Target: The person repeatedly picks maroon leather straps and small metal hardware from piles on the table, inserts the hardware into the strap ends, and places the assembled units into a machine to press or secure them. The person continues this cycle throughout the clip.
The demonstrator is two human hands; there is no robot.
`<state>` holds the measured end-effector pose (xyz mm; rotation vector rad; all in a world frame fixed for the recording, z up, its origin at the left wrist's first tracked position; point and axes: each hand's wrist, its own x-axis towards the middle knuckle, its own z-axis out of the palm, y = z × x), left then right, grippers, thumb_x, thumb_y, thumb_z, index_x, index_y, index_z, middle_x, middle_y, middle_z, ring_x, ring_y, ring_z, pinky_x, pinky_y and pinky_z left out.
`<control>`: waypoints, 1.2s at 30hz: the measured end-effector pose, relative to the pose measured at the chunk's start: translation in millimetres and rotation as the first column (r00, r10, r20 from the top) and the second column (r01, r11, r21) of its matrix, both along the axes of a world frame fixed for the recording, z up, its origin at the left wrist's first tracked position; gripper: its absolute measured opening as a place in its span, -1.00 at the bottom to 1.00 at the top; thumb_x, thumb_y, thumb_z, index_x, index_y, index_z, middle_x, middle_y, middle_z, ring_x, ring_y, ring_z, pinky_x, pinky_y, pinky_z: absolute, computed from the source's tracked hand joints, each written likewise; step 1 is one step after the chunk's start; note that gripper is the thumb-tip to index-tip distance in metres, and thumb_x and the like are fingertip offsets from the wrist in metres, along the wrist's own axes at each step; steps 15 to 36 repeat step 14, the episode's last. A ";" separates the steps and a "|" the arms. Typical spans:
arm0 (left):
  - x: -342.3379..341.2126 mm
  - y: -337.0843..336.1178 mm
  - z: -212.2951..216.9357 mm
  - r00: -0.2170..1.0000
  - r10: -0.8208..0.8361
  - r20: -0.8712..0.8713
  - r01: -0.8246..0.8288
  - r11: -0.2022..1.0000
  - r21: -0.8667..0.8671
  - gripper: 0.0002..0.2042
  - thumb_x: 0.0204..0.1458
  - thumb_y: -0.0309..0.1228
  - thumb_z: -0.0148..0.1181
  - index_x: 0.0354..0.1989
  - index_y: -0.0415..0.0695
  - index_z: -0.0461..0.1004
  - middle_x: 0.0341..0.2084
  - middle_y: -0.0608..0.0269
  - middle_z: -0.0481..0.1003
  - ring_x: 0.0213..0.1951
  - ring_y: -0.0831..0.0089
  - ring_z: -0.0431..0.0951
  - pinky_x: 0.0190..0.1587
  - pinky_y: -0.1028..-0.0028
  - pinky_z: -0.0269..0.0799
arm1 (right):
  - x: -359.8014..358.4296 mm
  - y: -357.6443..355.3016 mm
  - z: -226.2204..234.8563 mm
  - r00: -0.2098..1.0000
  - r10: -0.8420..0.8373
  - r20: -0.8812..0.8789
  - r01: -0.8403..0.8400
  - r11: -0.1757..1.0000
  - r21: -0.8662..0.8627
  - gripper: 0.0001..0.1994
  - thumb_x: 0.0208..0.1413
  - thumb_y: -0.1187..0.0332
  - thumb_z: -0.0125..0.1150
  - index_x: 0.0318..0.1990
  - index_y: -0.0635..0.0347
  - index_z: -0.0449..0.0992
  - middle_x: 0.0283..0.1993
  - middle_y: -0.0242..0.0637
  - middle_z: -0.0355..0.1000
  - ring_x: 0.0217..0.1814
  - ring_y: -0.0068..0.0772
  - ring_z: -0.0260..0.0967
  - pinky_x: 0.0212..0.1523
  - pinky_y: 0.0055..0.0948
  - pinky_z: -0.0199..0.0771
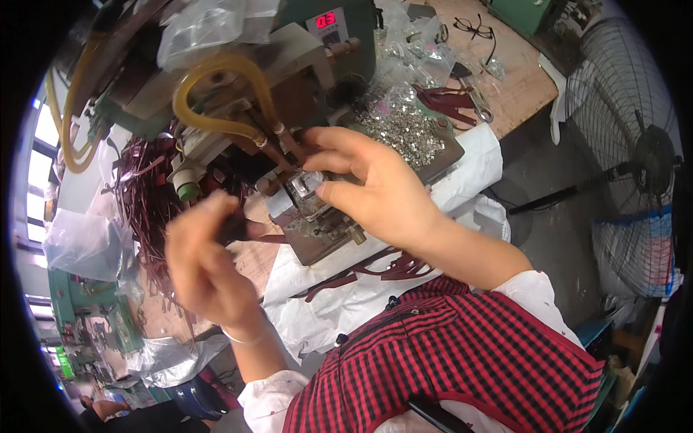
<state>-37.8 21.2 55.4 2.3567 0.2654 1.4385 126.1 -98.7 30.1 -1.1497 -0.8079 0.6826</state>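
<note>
My right hand (375, 180) reaches into the working area of a bench press, its thumb and fingers closing around a small shiny metal piece (310, 180) on the metal die block (307, 206). Left of the press, my left hand (209, 263) is raised and smeared by motion. From its curled fingers a dark red strap (271, 238) runs toward the block. The far end of the strap is hard to make out. Above my right hand, a yellow hose (184, 101) loops down to the press head.
A heap of small silvery metal parts (411, 141) lies right of the press. Bundled dark red straps (141, 195) hang at the left; more straps (393, 268) lie in front. Eyeglasses (474, 27) and a wrench (480, 108) rest on the bench. A caged fan (650, 151) stands at the right.
</note>
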 end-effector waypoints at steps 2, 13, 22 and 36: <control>-9.3 -19.4 -15.7 0.984 0.067 -0.166 -0.020 0.963 0.269 -0.63 0.39 -0.26 -0.04 -0.02 -0.33 0.59 -0.12 0.00 0.58 -0.07 0.15 0.57 -0.02 0.30 0.50 | 22.5 -14.0 -9.5 0.878 -0.145 0.456 0.155 0.988 0.017 -0.55 0.08 0.52 0.21 0.17 0.33 0.47 0.06 -0.07 0.53 0.19 -0.23 0.42 0.20 -0.30 0.40; -10.7 -57.1 -19.6 0.947 -0.322 -0.002 0.307 0.903 -0.300 -0.53 0.08 -0.72 0.03 0.23 -0.37 0.37 -0.31 -0.08 0.66 -0.41 0.20 0.67 -0.25 0.39 0.59 | 94.2 -61.2 -131.9 0.203 -0.370 0.907 0.776 0.626 0.081 -0.73 -0.06 0.35 0.43 -0.15 0.15 0.64 -0.24 -0.20 0.50 -0.03 -0.08 0.42 -0.07 -0.12 0.43; -12.6 -57.7 -25.9 0.942 -0.336 -0.020 0.301 0.866 -0.399 -0.57 0.20 -0.65 0.05 0.27 -0.33 0.35 -0.16 -0.09 0.64 -0.24 0.14 0.70 -0.12 0.40 0.58 | 94.0 -52.6 -128.2 0.288 -0.307 0.907 0.772 0.634 -0.030 -0.75 -0.04 0.33 0.42 -0.16 0.11 0.65 -0.14 -0.22 0.51 0.03 -0.07 0.40 -0.05 -0.11 0.44; -12.6 -57.7 -25.9 0.942 -0.336 -0.020 0.301 0.866 -0.399 -0.57 0.20 -0.65 0.05 0.27 -0.33 0.35 -0.16 -0.09 0.64 -0.24 0.14 0.70 -0.12 0.40 0.58 | 94.0 -52.6 -128.2 0.288 -0.307 0.907 0.772 0.634 -0.030 -0.75 -0.04 0.33 0.42 -0.16 0.11 0.65 -0.14 -0.22 0.51 0.03 -0.07 0.40 -0.05 -0.11 0.44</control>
